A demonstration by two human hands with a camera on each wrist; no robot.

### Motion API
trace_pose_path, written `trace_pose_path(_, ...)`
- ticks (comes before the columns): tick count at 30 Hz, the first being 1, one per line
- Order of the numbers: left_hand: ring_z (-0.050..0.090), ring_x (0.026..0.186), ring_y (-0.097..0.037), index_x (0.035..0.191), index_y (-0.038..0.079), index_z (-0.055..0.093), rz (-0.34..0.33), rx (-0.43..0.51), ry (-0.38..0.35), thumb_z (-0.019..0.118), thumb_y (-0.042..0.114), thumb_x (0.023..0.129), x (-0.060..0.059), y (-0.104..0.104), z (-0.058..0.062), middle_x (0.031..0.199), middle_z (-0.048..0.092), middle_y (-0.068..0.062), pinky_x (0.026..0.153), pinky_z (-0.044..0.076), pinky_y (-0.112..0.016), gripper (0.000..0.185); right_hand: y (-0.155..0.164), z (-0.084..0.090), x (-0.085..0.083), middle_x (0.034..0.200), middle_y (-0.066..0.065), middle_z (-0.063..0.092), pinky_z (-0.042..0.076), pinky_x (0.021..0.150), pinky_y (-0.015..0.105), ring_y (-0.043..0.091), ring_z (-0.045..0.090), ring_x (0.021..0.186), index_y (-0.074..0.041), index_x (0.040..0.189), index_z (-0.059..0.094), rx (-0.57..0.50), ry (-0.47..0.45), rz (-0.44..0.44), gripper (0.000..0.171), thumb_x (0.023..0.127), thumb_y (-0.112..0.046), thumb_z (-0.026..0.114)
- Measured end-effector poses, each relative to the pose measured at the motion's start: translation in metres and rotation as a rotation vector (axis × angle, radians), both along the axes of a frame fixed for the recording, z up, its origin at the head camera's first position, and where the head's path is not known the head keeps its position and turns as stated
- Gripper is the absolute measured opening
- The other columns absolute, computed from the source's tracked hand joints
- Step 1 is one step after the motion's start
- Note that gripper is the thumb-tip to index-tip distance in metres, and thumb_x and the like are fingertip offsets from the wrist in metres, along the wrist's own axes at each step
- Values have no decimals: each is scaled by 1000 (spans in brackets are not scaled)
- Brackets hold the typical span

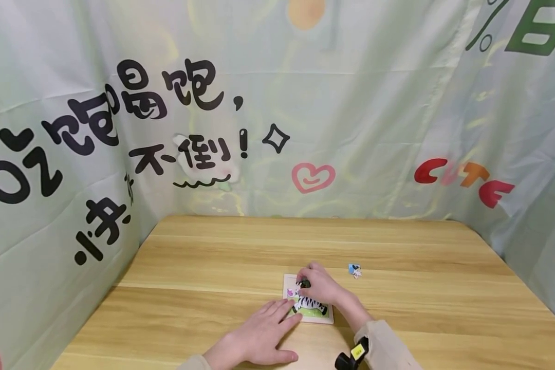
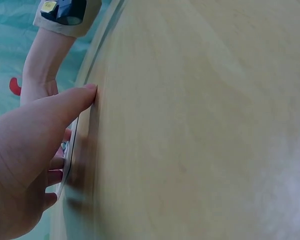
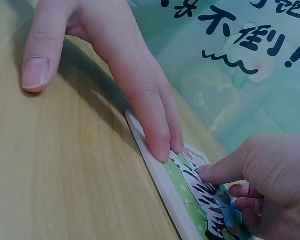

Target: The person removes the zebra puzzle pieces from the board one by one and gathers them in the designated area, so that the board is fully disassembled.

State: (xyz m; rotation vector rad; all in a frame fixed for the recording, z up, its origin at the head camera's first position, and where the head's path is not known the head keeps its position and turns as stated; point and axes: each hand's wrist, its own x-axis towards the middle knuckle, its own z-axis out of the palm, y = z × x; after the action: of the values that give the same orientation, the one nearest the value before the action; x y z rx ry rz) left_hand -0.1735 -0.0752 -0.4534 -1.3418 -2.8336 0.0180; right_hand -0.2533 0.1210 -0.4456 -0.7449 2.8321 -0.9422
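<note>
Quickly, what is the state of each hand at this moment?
Left hand: open, straight fingers press on the puzzle board edge.
Right hand: fingers curled, fingertip presses a zebra puzzle piece into the board; whether it grips cannot be told.

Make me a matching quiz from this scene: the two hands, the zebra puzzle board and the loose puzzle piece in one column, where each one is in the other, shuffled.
Things:
1. left hand
2. right hand
3. zebra puzzle board
4. loose puzzle piece

Places:
A. alone on the wooden table, right of the board
B. flat, fingertips on the board's near left edge
C. fingers pressing on the zebra picture
D. lying under both hands

Pairs: 1-B, 2-C, 3-D, 4-A
</note>
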Motion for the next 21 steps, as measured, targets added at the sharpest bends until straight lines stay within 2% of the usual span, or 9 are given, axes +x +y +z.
trace_pose_path(9,23,137,-22,144,18,35,-3,-9,-3,34,66,89,-1,-1,0,150,26,-12,109,25,-41,73,-1,0,-1,96,5,44,41,81,44,23,41,93,-11,91,58,-6,-28,-7,19,77,-5,70)
trace_pose_path(14,23,137,-23,144,18,34,-1,-11,-2,33,66,89,-1,-1,-1,150,25,-11,109,24,-42,73,1,0,-2,100,8,49,43,84,48,26,45,97,-10,95,58,-34,-54,-16,23,77,-6,71)
trace_pose_path(18,23,137,-23,144,17,35,-6,-7,5,33,65,89,-1,-1,-2,150,25,-12,109,25,-42,72,4,-2,-5,96,8,52,46,81,45,23,50,90,-7,94,58,-74,-38,-33,24,75,-5,73)
trace_pose_path(21,23,137,-23,143,17,35,-13,-3,5,33,65,89,-1,-1,-2,150,26,-12,109,25,-42,72,6,-4,-6,89,4,51,45,75,39,19,48,82,-9,89,57,-96,-21,-23,21,75,-3,71)
